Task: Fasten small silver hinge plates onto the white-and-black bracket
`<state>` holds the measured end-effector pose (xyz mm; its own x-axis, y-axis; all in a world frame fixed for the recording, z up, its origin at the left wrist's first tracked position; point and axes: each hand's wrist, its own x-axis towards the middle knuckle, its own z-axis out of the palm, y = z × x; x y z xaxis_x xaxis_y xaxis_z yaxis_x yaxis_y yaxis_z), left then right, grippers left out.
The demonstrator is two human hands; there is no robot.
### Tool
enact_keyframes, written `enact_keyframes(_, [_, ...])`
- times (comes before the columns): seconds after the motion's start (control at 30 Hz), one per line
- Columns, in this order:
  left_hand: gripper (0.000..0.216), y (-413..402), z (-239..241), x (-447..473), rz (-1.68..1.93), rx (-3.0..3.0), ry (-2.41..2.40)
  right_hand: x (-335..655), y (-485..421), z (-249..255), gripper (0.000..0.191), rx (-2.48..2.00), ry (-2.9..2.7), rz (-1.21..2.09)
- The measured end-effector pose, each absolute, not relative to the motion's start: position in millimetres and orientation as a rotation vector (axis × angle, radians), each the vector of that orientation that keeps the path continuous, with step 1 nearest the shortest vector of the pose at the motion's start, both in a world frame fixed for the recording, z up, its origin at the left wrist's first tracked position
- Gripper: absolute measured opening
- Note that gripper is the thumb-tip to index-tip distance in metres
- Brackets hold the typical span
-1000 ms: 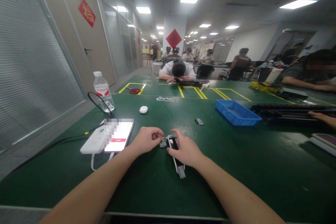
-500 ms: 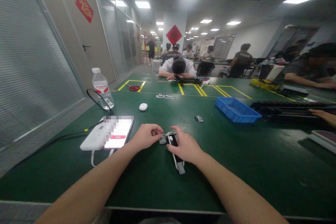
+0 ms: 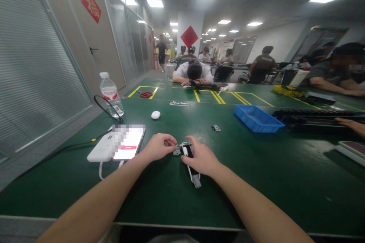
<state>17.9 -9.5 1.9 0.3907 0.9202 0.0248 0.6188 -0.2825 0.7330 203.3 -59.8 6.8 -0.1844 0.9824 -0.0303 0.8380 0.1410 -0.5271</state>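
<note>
A green table (image 3: pixel 256 167) fills a lit workroom. Right of the phone (image 3: pixel 128 145), the left hand (image 3: pixel 156 147) pinches a metal part (image 3: pixel 177 151); the right hand (image 3: pixel 199 159) clasps a black strip (image 3: pixel 194 174).

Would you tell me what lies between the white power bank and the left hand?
A phone with a lit screen lies flat there, beside the white power bank and short of the left hand; the head view shows it.

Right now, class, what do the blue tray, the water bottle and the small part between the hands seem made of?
Blue tray: likely plastic, matte, evenly coloured. Water bottle: clear glossy plastic, see-through. Small part: probably metal, grey with glints; partly hidden.
</note>
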Motion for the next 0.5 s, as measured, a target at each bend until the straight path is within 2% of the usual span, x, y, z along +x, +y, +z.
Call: enact_keyframes(0.5, [0.018, -10.6, 1.7, 18.4, 0.49, 2.264, 1.389, 203.4, -58.5, 4.2, 0.068, -1.741, -2.11, 0.622])
